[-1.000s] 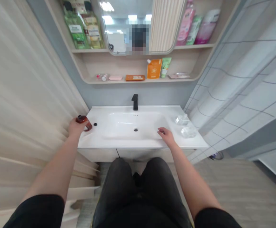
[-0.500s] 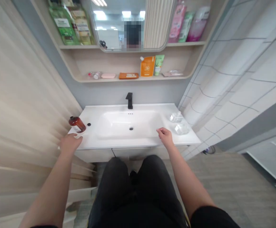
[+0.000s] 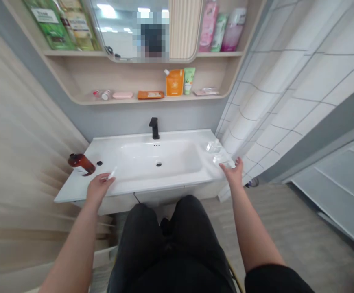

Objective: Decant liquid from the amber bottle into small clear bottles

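A brown bottle lies on its side at the left end of the white sink counter, its small black cap beside it. My left hand rests near the counter's front edge and pinches a small white stick-like thing. My right hand reaches to the counter's right end, fingers spread, touching a clear glass jar. A second clear jar stands just behind it.
A black tap stands behind the basin. The shelf above holds pouches, tubes and small packs below a mirror. A ribbed wall is on the left, a tiled wall on the right.
My left hand let go of the brown bottle, drew back towards the front edge and now pinches a small white thing. My right hand moved right from the basin's rim to the clear jar.
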{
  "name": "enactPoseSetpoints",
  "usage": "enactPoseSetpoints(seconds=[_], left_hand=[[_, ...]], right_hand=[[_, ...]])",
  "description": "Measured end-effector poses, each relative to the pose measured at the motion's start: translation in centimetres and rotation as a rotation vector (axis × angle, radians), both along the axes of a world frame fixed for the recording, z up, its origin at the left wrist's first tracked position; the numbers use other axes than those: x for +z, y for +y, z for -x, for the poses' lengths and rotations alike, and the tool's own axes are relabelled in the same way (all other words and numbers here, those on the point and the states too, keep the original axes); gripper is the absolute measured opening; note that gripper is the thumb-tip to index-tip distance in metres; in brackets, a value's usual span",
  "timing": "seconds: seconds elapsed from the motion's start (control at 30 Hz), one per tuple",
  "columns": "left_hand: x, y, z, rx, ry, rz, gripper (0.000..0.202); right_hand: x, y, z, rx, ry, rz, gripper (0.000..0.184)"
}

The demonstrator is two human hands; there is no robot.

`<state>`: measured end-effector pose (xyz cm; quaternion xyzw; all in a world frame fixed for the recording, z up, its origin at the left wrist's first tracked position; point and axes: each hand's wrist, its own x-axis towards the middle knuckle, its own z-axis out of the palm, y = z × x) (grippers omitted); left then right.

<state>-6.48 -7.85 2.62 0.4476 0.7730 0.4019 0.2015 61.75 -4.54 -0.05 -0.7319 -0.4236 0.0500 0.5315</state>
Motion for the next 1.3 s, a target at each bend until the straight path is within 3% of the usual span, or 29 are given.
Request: enactPoseSetpoints(seconds=[0.07, 0.13, 0.27, 0.37, 0.47, 0.63, 0.77, 0.9, 1.0, 1.17, 1.3], left_hand=[[0.0, 0.1, -2.9, -0.117, -0.299, -0.067, 0.064], [0.1, -0.1, -5.3, -0.24, -0.517, -0.117, 0.069], [0.4, -0.9, -8.0, -0.34, -0.633, -0.099, 0.065], [1.0, -1.3, -9.0, -0.345, -0.669, -0.097, 0.059], [2.0, -1.0, -10.2, -0.353, -0.763, -0.125, 0.058], [4.2, 1.6, -13.2, -0.386, -0.763, -0.172, 0.065], [5.8, 4.3, -15.1, -0.475, -0.601, -0.154, 0.063], [7.2, 6.3, -15.9, -0.532, -0.15, -0.129, 0.037], [8.3, 6.9, -16.3, -0.542, 0.137, -0.129, 0.025], [9.8, 7.3, -17.8, -0.645, 0.372, -0.038, 0.027], [10.3, 8.0, -19.9, -0.771, 0.576, 0.019, 0.026]], right_hand=[[0.2, 1.3, 0.4, 0.037, 0.008, 0.09, 0.122], [0.5, 1.9, 1.0, 0.026, -0.009, 0.182, 0.112], [1.0, 2.1, 2.0, -0.006, -0.057, 0.26, 0.09], [1.0, 2.3, 3.6, 0.107, -0.029, 0.202, 0.088], [0.6, 2.9, 7.1, 0.296, 0.002, 0.138, 0.086], [0.1, 4.1, 16.5, 0.616, 0.0, 0.125, 0.079], [-0.3, 4.9, 23.6, 0.76, -0.068, 0.136, 0.073], [-0.5, 5.2, 27.2, 0.846, -0.153, 0.146, 0.07], [-0.4, 5.2, 27.7, 0.87, -0.184, 0.171, 0.071], [-0.4, 5.0, 27.1, 0.921, -0.163, 0.178, 0.072], [-0.6, 5.1, 27.0, 0.957, -0.134, 0.151, 0.073]])
